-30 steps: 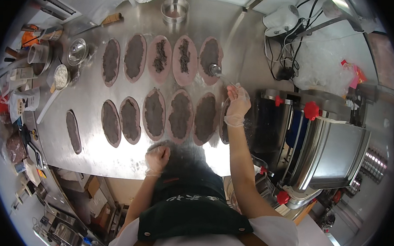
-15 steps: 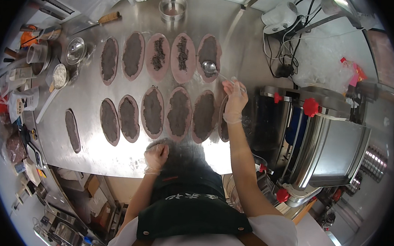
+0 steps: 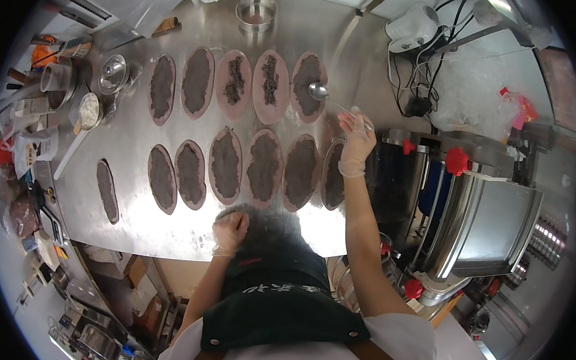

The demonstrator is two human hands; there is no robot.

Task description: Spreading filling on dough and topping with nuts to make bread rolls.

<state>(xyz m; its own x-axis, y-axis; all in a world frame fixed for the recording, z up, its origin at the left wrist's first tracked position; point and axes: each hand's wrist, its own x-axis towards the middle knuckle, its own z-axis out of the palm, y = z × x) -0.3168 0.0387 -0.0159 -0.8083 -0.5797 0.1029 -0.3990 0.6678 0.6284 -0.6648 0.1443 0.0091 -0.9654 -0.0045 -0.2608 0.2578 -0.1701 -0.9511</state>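
Observation:
My right hand (image 3: 358,139), in a clear glove, grips the handle of a metal spoon (image 3: 319,91). The spoon's bowl is over the right edge of a pinkish oval dough piece (image 3: 308,109) spread with dark grey paste, last in the far row. Two neighbouring ovals, a dough piece (image 3: 269,107) and another dough piece (image 3: 233,107), carry loose dark clumps along their middles. Several more paste-covered ovals lie in two rows. My left hand (image 3: 231,229), also gloved, is curled closed at the table's near edge, below the near row; whether anything is inside it is hidden.
A steel bowl (image 3: 255,14) stands at the back. On the left are a scoop of white powder (image 3: 90,110), a glass bowl (image 3: 113,73) and bags. A metal machine with red knobs (image 3: 457,161) stands at the right, with cables (image 3: 423,83) behind it.
My right hand has moved slightly right, drawing the spoon from the paste's middle toward the oval's right edge. It uncovers more of the near row's last oval. My left hand stays put.

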